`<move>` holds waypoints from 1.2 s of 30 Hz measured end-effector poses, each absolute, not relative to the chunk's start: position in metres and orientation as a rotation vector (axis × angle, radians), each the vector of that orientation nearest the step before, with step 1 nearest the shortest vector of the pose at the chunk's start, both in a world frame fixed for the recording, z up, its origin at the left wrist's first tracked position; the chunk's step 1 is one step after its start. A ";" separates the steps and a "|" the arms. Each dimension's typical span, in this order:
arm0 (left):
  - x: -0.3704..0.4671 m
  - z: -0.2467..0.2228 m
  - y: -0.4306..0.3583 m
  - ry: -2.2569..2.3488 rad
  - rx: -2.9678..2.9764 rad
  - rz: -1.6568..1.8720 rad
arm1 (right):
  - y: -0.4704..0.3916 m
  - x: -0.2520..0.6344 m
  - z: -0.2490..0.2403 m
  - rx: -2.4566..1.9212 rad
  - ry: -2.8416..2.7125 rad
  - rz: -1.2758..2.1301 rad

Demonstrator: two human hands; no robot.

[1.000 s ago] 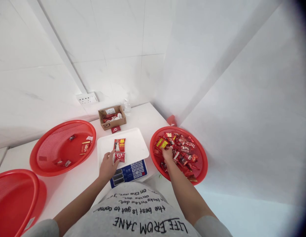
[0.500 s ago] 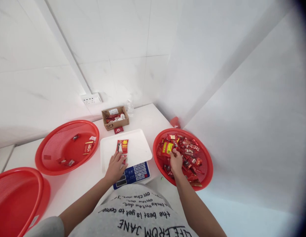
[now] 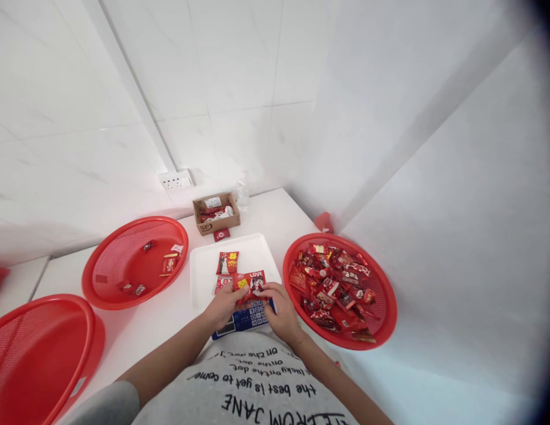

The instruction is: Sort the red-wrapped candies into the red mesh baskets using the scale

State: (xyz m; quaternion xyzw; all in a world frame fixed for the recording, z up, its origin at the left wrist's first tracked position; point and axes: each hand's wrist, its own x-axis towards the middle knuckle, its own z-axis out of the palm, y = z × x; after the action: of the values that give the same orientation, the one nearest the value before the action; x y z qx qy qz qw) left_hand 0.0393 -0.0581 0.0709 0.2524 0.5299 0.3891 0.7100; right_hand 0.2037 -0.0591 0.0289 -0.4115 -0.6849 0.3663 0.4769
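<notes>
Between my two hands is a red candy packet [image 3: 251,282] printed with "LOVE" and a cartoon figure. My left hand [image 3: 228,304] pinches its left end and my right hand [image 3: 281,308] grips its right end, over the near edge of the scale's white tray [image 3: 202,268]. On that tray lie a red and yellow packet [image 3: 227,263] and a smaller red and white packet [image 3: 222,284], partly behind the held one. The scale's blue keypad [image 3: 252,316] shows below my hands.
To the right stands a red basket [image 3: 392,301] full of wrapped sweets. A red basket [image 3: 91,289] with a few sweets and another red basket [image 3: 86,348] are on the left. A cardboard box [image 3: 219,223], a small red packet [image 3: 221,235] and a clear bottle [image 3: 243,192] sit behind the tray.
My right hand has come from the right basket to the tray with the red packet. My left hand has lifted off the smaller packet and taken hold of the other end.
</notes>
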 end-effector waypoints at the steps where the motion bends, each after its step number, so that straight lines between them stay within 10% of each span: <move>1: 0.037 0.069 -0.060 1.194 0.578 0.848 | -0.060 0.203 0.026 -1.063 -1.551 1.008; 9: 0.035 0.048 -0.075 1.160 0.837 0.672 | -0.064 0.196 0.028 -1.136 -0.900 1.944; 36: 0.029 0.070 -0.037 1.357 0.881 0.629 | -0.045 0.227 0.024 -1.395 -0.997 1.481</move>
State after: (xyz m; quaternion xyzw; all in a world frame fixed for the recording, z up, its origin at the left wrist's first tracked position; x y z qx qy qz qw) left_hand 0.0293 -0.0372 0.0699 0.3873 0.5966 0.2765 0.6463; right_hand 0.2271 -0.0449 0.0237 -0.5577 -0.3984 0.5918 0.4242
